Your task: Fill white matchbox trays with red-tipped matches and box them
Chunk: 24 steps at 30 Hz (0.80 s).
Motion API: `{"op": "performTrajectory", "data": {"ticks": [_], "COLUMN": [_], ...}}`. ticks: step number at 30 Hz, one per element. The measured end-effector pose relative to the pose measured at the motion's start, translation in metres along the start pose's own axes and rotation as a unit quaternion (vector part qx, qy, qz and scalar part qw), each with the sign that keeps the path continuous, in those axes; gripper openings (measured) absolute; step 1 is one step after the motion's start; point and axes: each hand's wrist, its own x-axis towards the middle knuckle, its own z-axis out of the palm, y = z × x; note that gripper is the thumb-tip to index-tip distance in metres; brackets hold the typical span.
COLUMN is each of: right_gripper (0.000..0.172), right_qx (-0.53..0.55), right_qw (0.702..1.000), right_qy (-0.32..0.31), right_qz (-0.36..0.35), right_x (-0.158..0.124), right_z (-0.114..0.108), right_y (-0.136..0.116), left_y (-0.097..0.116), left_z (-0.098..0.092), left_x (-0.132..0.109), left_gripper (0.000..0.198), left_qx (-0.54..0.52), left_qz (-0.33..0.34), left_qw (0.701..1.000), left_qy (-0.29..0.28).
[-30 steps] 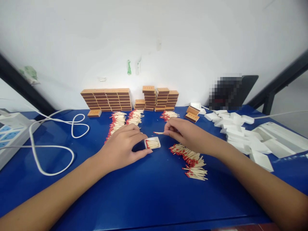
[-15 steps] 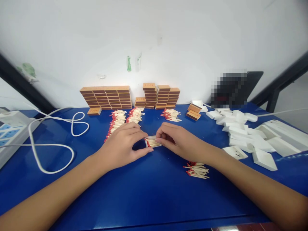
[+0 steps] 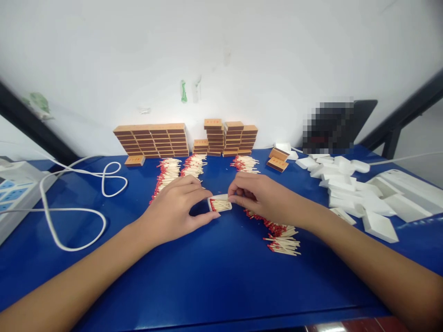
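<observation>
Right hand (image 3: 263,199) has moved in (a second ago it held one match off to the side). Its fingertips are now pinched narrow at the tray (image 3: 219,204) edge, can't tell if gripping. Left hand (image 3: 175,208) clamps the tray's other end, mid-table (image 3: 214,276). Probably one more match in.

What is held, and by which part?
A white match tray: the left hand pinches its left end, and the right hand fingertips touch its right end.
</observation>
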Motion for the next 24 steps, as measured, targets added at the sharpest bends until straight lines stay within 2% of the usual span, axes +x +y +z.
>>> {"op": "performTrajectory", "data": {"ticks": [3,7,10,13,16,24], "right_gripper": [0.018,0.013,0.01,0.014,0.015,0.018], "right_qx": [-0.027,-0.127,-0.169,-0.169,-0.166,-0.134], "right_qw": [0.998,0.98,0.973,0.976,0.979,0.982], "right_qy": [0.049,0.14,0.124,0.088,0.057,0.046], "right_qz": [0.003,0.063,0.101,0.108,0.106,0.128], "right_x": [0.002,0.001,0.0,-0.001,0.0,0.001], "right_z": [-0.008,-0.027,-0.037,-0.039,-0.035,-0.033], "right_y": [0.009,0.04,0.064,0.076,0.078,0.073], "left_y": [0.0,0.0,0.0,0.0,0.001,0.0], "left_z": [0.0,0.0,0.0,0.0,0.0,-0.001], "left_x": [0.0,0.001,0.0,0.0,0.0,0.0], "left_gripper": [0.031,0.032,0.032,0.032,0.032,0.03], "left_qx": [0.0,0.0,-0.002,-0.004,-0.002,-0.001], "left_qz": [0.001,0.008,0.01,0.006,0.003,-0.002], "left_qw": [1.0,1.0,1.0,1.0,1.0,1.0], "left_qy": [0.002,0.006,0.008,0.007,0.003,-0.001]}}
